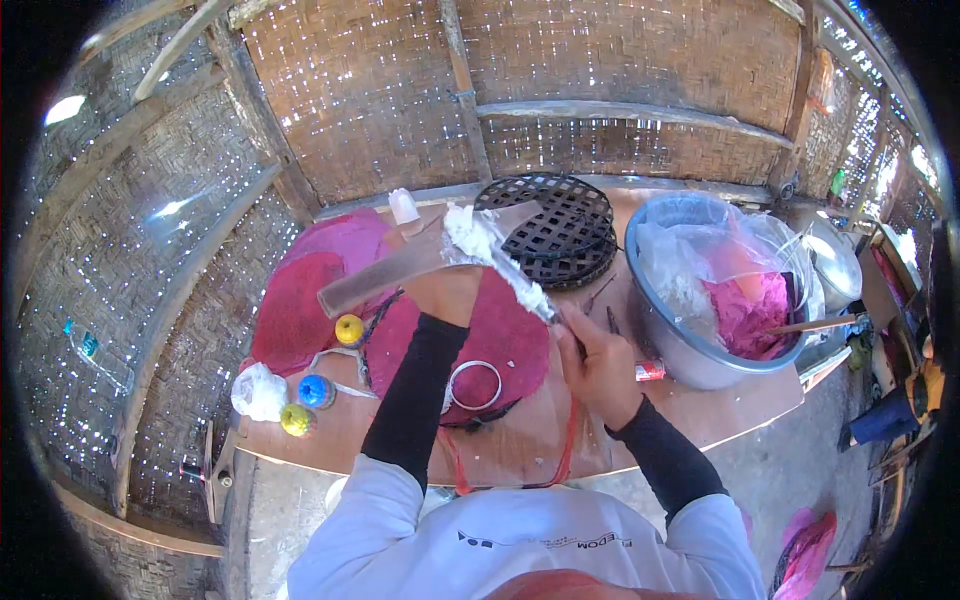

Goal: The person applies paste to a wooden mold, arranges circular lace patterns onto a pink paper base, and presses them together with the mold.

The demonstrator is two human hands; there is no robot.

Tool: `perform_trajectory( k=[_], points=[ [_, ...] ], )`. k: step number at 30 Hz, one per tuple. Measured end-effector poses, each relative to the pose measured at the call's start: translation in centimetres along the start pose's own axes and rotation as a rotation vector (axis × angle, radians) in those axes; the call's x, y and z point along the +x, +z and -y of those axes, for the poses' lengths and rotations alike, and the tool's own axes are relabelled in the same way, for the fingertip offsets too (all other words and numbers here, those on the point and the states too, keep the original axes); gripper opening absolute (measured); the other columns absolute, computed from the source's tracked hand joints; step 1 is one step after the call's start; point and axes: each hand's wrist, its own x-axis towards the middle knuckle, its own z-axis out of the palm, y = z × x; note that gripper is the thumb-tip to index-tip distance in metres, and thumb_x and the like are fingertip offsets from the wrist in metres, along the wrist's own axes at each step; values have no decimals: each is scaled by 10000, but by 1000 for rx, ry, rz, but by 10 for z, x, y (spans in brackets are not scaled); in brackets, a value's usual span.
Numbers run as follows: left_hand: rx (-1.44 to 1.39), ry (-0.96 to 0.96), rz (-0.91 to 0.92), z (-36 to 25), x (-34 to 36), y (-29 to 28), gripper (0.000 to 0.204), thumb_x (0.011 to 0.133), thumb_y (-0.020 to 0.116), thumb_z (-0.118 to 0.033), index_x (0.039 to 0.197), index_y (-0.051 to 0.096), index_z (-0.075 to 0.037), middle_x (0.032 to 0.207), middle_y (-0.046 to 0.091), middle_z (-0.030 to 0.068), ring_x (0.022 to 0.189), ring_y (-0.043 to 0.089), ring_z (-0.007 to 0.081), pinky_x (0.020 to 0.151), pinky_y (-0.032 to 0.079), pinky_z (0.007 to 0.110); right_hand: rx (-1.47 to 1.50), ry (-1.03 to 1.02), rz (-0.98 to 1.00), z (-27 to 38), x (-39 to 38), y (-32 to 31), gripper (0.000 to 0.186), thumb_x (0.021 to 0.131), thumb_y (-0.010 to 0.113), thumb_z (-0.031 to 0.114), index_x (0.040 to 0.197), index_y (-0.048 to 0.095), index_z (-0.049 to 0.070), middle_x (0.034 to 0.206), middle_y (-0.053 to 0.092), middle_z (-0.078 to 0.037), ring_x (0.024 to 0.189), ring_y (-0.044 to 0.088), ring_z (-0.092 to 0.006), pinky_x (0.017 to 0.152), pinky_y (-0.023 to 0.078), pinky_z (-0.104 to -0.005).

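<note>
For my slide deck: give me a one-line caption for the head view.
Left hand holds a flat board while right hand spreads white paste with a knife over magenta discs.

Your left hand (447, 290) holds a smooth, translucent plastic-looking scraper (420, 262) smeared with white paste. The knife (520, 285) reads as metal. Magenta discs (500, 335) appear matt; worktable (700, 410) bare wood; basin (690, 360) dull metal; walls (380, 110) rough woven bamboo.

Long white shirt sleeves (375, 500) pushed back — tight black undersleeves (415, 385) reach the wrists above the wooden table (720, 405); hands bare.
</note>
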Motion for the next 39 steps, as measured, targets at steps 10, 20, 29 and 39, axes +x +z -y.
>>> perform_trajectory(
  k=[10, 20, 29, 39],
  points=[
    [-508, -264, 40, -3, -8, -10, 334, 735, 615, -196, 1011, 522, -34, 945, 568, 93, 878, 546, 216, 775, 426, 333, -11, 186, 43, -9, 20, -16, 255, 843, 548, 173, 1010, 576, -17, 749, 600, -213, 602, 624, -232, 527, 453, -298],
    [10, 150, 43, 2, -1, -27, 379, 660, 718, -146, 858, 405, -66, 787, 530, 94, 697, 539, 207, 601, 447, 341, 222, 38, 161, -24, -2, -21, 246, 884, 497, 128, 1054, 550, -41, 817, 588, -16, 766, 488, -66, 674, 434, -243],
    [-507, -282, 147, 61, -42, 16, 360, 638, 754, -156, 829, 471, -41, 727, 520, 61, 618, 524, 211, 586, 425, 319, 213, 202, 461, -40, 5, -91, 282, 853, 535, 131, 1098, 540, -9, 791, 529, 28, 699, 452, -52, 599, 385, -217],
    [-793, -306, 172, 93, 16, -82, 316, 723, 627, -68, 1029, 551, -58, 1057, 529, 110, 1016, 495, 227, 918, 367, 384, -985, -203, 313, -188, 7, -172, 229, 818, 527, 203, 956, 577, 28, 922, 595, -176, 856, 574, -332, 728, 457, -405]
  ],
)
